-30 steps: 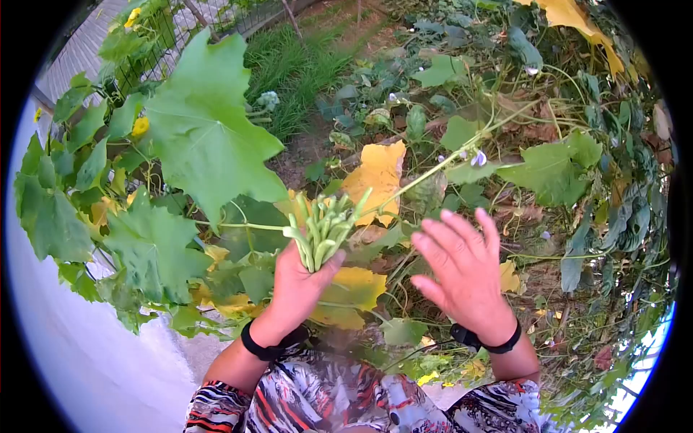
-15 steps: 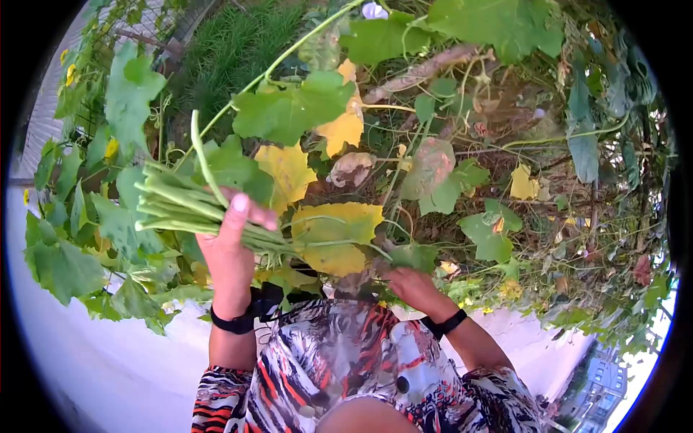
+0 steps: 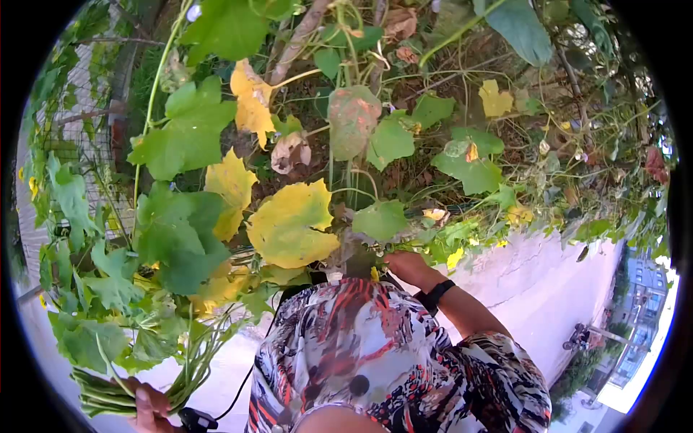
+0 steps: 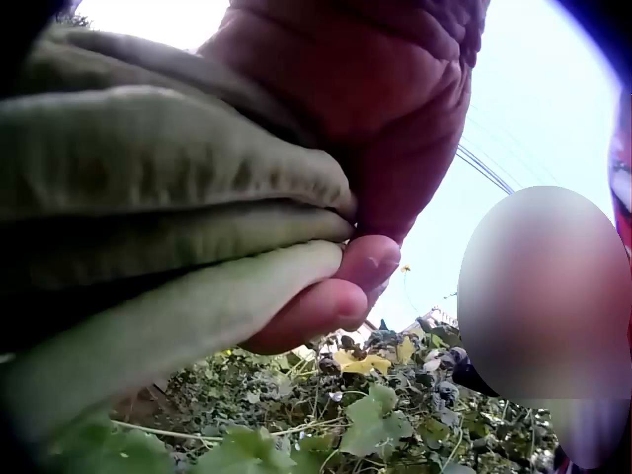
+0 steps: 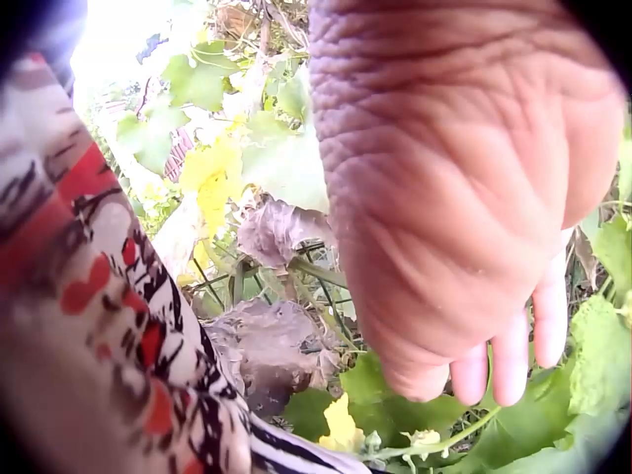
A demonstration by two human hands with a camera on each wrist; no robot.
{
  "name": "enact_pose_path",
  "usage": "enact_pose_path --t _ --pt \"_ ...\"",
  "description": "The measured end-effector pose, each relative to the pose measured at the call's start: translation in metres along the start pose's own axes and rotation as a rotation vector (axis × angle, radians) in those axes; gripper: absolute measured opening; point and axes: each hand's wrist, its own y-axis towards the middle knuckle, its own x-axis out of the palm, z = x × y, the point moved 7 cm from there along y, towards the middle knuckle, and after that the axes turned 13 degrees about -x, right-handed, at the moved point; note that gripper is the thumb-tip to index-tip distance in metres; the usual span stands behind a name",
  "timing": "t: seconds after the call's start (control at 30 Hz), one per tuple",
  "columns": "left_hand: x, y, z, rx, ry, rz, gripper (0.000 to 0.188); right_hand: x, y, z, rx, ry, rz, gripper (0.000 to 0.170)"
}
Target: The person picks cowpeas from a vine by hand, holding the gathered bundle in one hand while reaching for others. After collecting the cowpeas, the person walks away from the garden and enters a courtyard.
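Note:
At the lower left of the head view my left hand (image 3: pixel 150 408) grips a bunch of long green beans (image 3: pixel 101 395). Their thin ends trail out past the thumb, up and to the right. Close up in the left wrist view, the pods (image 4: pixel 168 158) lie side by side, with fingertips curled in at their edge. My right hand (image 3: pixel 408 268) is low by the shirt front, near a green leaf (image 3: pixel 381 220). The right wrist view shows its palm (image 5: pixel 444 188), with fingers pointing down over green leaves (image 5: pixel 513 425) and nothing visible in them.
A large yellow leaf (image 3: pixel 292 227) and a smaller one (image 3: pixel 231 191) hang ahead of the shirt (image 3: pixel 346 346). Vines and dry stems spread behind them. A wire fence (image 3: pixel 83 137) stands at the left, with pale paving (image 3: pixel 527 281) at the right.
My left hand has carried the beans down and to the left, out to the side. My right hand has dropped from above the vines to beside the shirt. The head view has tilted down and turned right.

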Motion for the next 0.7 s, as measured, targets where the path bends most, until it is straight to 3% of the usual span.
enact_pose_path --t 0.03,0.07,0.1,0.17,0.2,0.23,0.3,0.43,0.5,0.53,0.63,0.7 --pt "-0.031 0.012 -0.011 0.024 0.032 -0.141 0.029 0.001 0.003 -0.001 0.007 -0.010 -0.026 0.019" --pt "-0.043 -0.020 -0.006 -0.275 0.310 0.279 0.019 0.004 0.008 -0.003 0.011 -0.019 -0.053 0.019" --pt "-0.020 -0.028 0.012 -0.220 0.353 0.209 0.028 0.007 0.012 -0.005 0.008 -0.031 -0.081 0.020" --pt "0.001 -0.033 0.014 -0.235 0.517 0.173 0.033 -0.001 0.020 -0.015 -0.037 -0.008 0.087 0.014" --pt "0.000 -0.018 -0.003 -0.367 0.624 0.125 0.036 -0.007 0.022 -0.020 -0.062 -0.001 0.171 0.011" --pt "0.026 -0.021 0.006 -0.235 0.717 0.036 0.020 -0.012 0.022 -0.023 -0.074 -0.002 0.227 0.010" --pt "0.031 0.015 -0.034 -0.095 0.569 -0.189 0.023 -0.022 0.021 -0.030 -0.111 -0.001 0.333 0.009" --pt "0.127 0.012 -0.055 -0.251 0.530 -0.369 0.008 -0.034 0.009 -0.026 -0.021 -0.094 0.520 0.012" --pt "0.162 0.016 -0.075 -0.237 0.498 -0.504 0.016 -0.058 -0.009 -0.038 0.012 -0.208 0.704 0.015" --pt "0.179 0.015 -0.077 -0.225 0.441 -0.536 0.016 -0.063 -0.010 -0.042 0.047 -0.219 0.649 0.021" --pt "0.219 0.014 -0.090 -0.216 0.258 -0.658 0.016 -0.069 -0.012 -0.034 0.184 -0.272 0.875 0.023" --pt "0.241 0.011 -0.096 -0.255 0.211 -0.700 0.018 -0.069 0.000 -0.029 0.195 -0.390 0.772 0.028"
